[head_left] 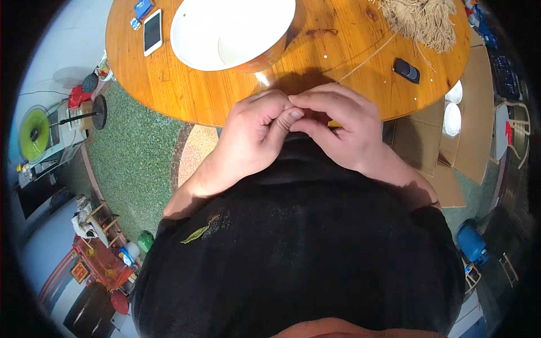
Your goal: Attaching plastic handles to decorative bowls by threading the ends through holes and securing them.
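Observation:
My left hand (253, 135) and my right hand (346, 124) meet at the table's near edge, with their fingertips pinched together. Whatever lies between the fingers is too small or hidden to make out. From a bundle of tan yarn (425, 22) at the far right, a single strand (369, 56) runs across the wooden table (191, 93) and disappears behind my right hand. Beyond my left hand stands a large white-lined tub (194, 34), with a pale patch inside it.
A white phone (153, 32) and a small blue packet (143, 8) lie left of the tub. A dark car-key-like object (406, 70) rests at right. Flattened cardboard (473, 112) covers the floor at right. A green-bladed fan (35, 134) stands at left. A leaf (195, 235) clings to my black shirt.

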The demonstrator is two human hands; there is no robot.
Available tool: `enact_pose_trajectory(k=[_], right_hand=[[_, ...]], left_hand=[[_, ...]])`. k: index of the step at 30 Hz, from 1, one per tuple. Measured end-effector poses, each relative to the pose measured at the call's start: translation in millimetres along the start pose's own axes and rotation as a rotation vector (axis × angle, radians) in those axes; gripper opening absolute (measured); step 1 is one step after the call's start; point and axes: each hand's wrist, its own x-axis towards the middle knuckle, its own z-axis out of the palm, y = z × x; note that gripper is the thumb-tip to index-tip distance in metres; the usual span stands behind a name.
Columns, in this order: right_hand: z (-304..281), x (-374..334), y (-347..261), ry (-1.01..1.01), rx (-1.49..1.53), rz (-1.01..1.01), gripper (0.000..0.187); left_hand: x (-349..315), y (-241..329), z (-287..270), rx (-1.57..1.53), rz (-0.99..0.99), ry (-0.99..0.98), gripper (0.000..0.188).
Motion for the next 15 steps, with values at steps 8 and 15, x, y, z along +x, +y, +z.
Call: enact_pose_trajectory(k=[8, 15], right_hand=[[0, -3, 4, 0.042, -0.068, -0.132, 0.022], [1, -6, 10, 0.097, -0.181, -0.217, 0.015]], left_hand=[[-9, -9, -9, -0.154, -0.164, -0.097, 0.016], [-6, 0, -6, -0.165, -0.279, -0.108, 0.015]])
